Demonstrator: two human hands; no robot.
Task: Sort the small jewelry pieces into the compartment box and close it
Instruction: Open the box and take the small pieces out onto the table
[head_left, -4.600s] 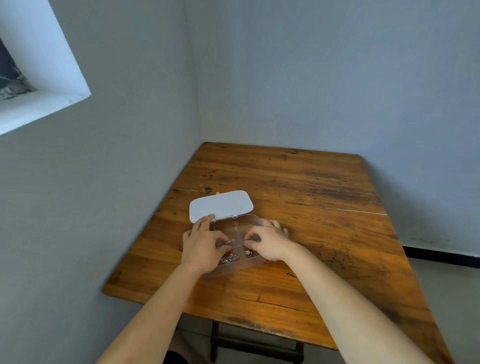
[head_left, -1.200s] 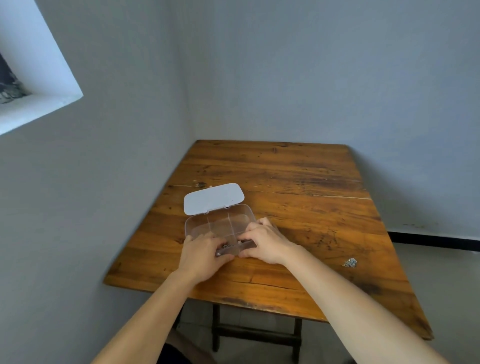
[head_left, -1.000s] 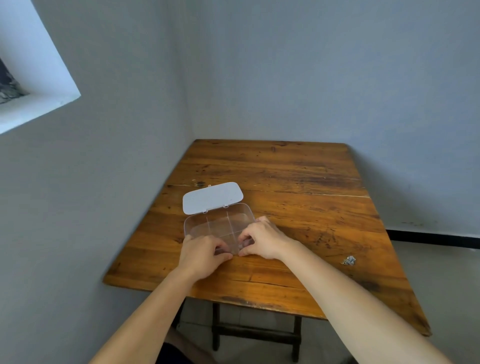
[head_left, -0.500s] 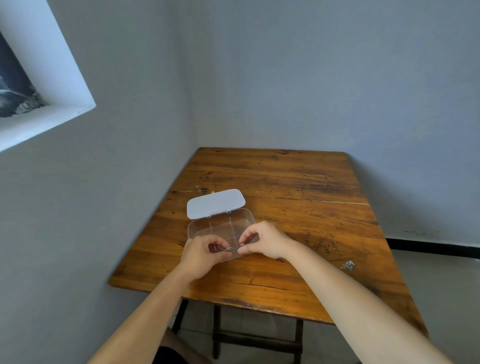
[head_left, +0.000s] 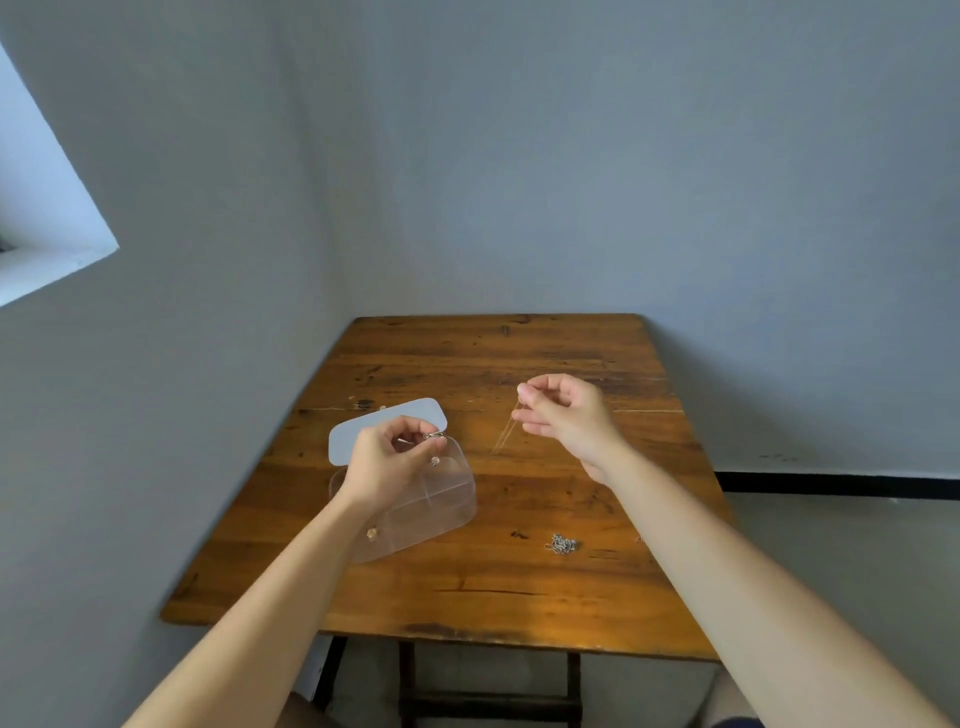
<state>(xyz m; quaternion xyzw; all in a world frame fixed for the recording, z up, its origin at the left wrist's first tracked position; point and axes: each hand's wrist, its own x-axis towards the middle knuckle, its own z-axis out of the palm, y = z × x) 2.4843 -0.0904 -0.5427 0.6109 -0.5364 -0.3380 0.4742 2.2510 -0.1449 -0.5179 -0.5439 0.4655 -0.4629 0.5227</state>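
Note:
A clear plastic compartment box (head_left: 436, 512) lies open on the wooden table (head_left: 519, 587), its white lid (head_left: 363, 428) folded back behind it. My left hand (head_left: 387, 467) hovers over the box and pinches small metal jewelry pieces (head_left: 434, 435) between thumb and fingers; a tiny bead hangs just below them. My right hand (head_left: 566, 415) is raised to the right of the box and pinches a thin chain (head_left: 506, 431) that dangles toward the table. A small pale piece (head_left: 371, 533) sits in the box's near corner. A heap of silver chain (head_left: 561, 544) lies on the table to the right of the box.
Grey walls close the table in at the back and on the left. A window sill (head_left: 47, 260) sticks out at upper left. The table's front edge (head_left: 467, 636) runs below my forearms, with its dark frame and the floor underneath.
Both hands have lifted off the box and parted. The right hand has moved up and right with a thin chain; the left holds small pieces over the box. The camera has tilted.

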